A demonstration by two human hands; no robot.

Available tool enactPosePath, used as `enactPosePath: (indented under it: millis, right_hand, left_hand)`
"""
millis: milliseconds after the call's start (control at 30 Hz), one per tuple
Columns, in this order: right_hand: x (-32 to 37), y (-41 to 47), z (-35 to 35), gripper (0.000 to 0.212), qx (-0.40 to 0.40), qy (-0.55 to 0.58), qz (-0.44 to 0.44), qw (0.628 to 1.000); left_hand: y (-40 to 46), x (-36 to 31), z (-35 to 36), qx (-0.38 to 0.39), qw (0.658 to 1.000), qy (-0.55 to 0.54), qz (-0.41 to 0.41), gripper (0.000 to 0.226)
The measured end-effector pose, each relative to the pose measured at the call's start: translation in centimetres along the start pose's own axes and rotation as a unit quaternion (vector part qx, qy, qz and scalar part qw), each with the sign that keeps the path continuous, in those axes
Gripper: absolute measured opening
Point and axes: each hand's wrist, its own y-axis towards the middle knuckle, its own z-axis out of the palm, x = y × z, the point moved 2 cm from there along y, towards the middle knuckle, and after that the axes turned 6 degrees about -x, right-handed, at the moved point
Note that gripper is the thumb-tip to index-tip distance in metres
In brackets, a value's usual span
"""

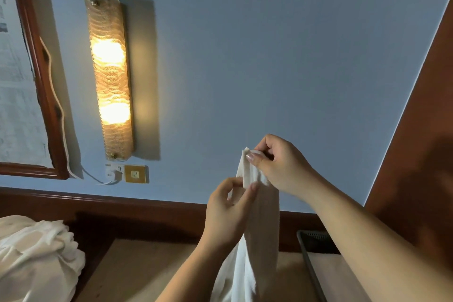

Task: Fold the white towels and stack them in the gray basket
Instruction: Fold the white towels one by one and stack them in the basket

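Head view: both hands' fingers pinch a white towel (255,216); gray basket (312,243) contents hidden.

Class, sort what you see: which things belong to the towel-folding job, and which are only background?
Part of the job:
white towel, held up by left hand and right hand
heap of white towels
gray basket

Just background:
lit wall lamp
wall socket
framed picture

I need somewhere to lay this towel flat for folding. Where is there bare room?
Bare tan surface lies between the towel pile and the left hand. Right of the towel, the basket crowds it.
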Motion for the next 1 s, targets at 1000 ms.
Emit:
enactPosePath:
  millis: [1000]
  right_hand:
    - [3.3, -2.0, -0.6, 0.009, 0.12, 0.01, 0.074, 0.99]
  left_hand:
    - [-1.2, -1.4, -7.3, 0.056, 0.998, -0.012, 0.04, 0.013]
